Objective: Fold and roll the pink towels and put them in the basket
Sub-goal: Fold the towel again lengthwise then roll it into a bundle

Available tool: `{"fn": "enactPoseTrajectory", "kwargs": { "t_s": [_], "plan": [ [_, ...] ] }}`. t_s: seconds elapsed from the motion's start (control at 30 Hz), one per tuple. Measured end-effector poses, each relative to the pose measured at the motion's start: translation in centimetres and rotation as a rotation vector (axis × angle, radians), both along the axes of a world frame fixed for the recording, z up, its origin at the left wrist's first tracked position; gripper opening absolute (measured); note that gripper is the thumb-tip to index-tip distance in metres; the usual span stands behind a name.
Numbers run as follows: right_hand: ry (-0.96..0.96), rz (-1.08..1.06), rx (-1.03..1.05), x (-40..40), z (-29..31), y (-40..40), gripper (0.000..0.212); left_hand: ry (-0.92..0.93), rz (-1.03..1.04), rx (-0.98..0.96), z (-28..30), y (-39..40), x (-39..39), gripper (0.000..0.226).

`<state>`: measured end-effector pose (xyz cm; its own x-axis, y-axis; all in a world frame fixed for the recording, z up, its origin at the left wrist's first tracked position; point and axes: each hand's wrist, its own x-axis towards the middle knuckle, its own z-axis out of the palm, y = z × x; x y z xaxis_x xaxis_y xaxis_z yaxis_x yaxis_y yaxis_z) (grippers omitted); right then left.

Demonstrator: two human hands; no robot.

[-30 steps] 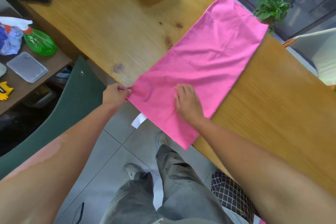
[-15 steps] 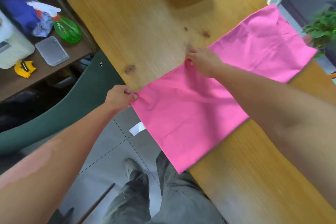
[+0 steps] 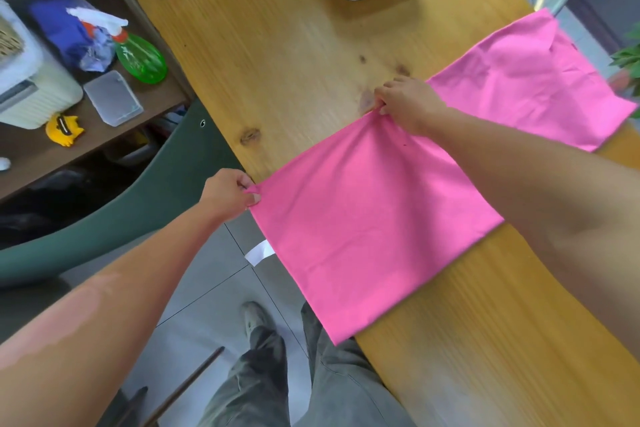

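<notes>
Both hands' fingers — seemingly pinching — on pink towel (image 3: 374,218) edge

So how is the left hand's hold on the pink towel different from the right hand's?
The left hand pinches the pink towel at its near corner, off the table edge; the right hand pinches farther along the same edge, over the tabletop. The left arm comes in beside the towel; the right arm crosses over it. Both hands have the cloth bunched in the grip.
</notes>
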<state>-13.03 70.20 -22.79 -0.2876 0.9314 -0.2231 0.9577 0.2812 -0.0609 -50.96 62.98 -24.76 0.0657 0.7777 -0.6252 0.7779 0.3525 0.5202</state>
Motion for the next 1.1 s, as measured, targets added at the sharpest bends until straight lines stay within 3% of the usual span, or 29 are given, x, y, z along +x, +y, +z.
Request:
{"fn": "enactPoseTrajectory", "kwargs": {
  "t_s": [0.17, 0.3, 0.4, 0.67, 1.1],
  "plan": [
    [0.048, -0.056, 0.041, 0.7, -0.2, -0.7, 0.017, 0.102, -0.004, -0.007, 0.1, 0.0, 0.8, 0.017],
    [0.155, -0.253, 0.209, 3.0, -0.2, -2.3, 0.026, 0.301, -0.074, 0.295, 1.4, 0.3, 3.5, 0.026],
    [0.179, -0.361, 0.199, 5.8, 0.0, -3.5, 0.027, 0.2, -0.277, 0.462, 2.3, 0.9, 7.2, 0.022],
    [0.107, -0.607, 0.114, 12.7, -0.6, -6.8, 0.032, -0.06, -0.657, 0.406, 3.5, 2.4, 19.1, 0.027],
    [0.057, -0.954, 0.096, 18.8, -0.2, -12.6, 0.041, -0.132, -0.765, 0.486, 3.9, 12.4, 36.9, 0.024]
  ]
}}
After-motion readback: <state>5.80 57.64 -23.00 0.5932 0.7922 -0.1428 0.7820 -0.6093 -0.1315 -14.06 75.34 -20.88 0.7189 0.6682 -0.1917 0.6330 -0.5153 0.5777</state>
